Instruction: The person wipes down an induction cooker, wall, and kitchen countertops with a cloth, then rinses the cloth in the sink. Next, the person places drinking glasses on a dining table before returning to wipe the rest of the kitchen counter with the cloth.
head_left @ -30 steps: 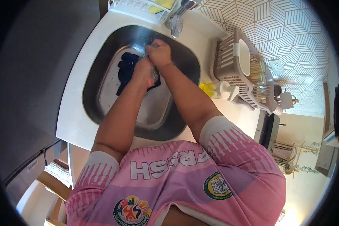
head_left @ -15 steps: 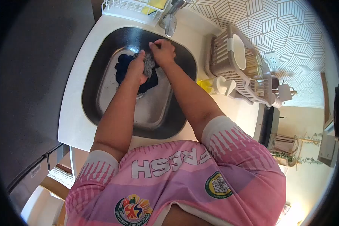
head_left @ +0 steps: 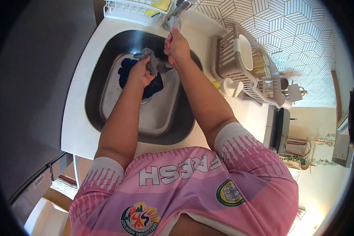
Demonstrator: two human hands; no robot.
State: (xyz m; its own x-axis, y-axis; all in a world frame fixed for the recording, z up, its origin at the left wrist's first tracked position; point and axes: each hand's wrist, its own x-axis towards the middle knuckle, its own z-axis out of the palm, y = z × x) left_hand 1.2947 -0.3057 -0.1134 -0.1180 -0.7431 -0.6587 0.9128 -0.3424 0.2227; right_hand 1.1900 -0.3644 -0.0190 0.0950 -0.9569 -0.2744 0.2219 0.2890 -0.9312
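Lighting bright over my sink (head_left: 159, 112); I note a bluish glint on its far wall (head_left: 135, 39), warm glare lower right, black fisheye corners.

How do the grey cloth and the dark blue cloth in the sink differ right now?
Colour: the grey cloth is pale and mottled, the dark blue cloth near-black navy.
Support: the grey cloth is held in the left hand; the dark blue cloth lies on the bottom of the sink.
Spread: the grey cloth is bunched small, while the dark blue cloth covers more area.
Shared: both look crumpled.
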